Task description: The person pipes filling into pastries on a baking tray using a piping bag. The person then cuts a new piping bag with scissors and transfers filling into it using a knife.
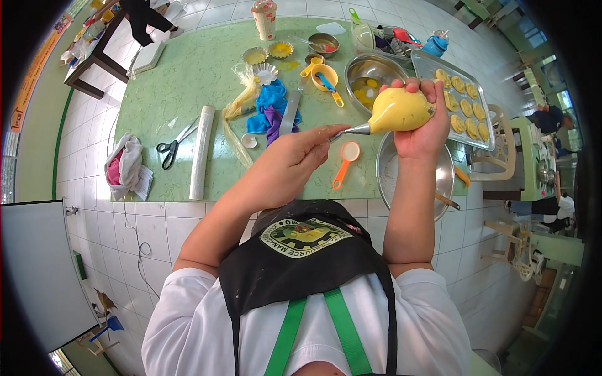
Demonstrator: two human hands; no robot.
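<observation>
My right hand (pixel 426 125) is wrapped round a plump piping bag (pixel 396 111) full of yellow dough, holding it sideways above the table. The bag's metal piping tip (pixel 359 129) points left. At its narrow end, the thumb and fingers of my left hand (pixel 304 149) are pinched together; a small shiny sliver shows there, too small to make out. Beyond my right hand, a metal tray (pixel 491 139) bears several piped yellow swirls (pixel 465 108). Behind the bag stands a steel bowl (pixel 359 61) with eggshells and yellow remains inside. Another steel bowl (pixel 384 169) sits partly under my right forearm.
An orange measuring spoon (pixel 342 172), blue and purple cloths (pixel 271 100), a crumpled plastic bag (pixel 235 135), a wrapped roll (pixel 202 152) and black scissors (pixel 168 153) lie on the green table (pixel 194 69). Fluted tins (pixel 266 73), yellow measuring cups (pixel 324 75) and a tall cup (pixel 264 20) stand farther back.
</observation>
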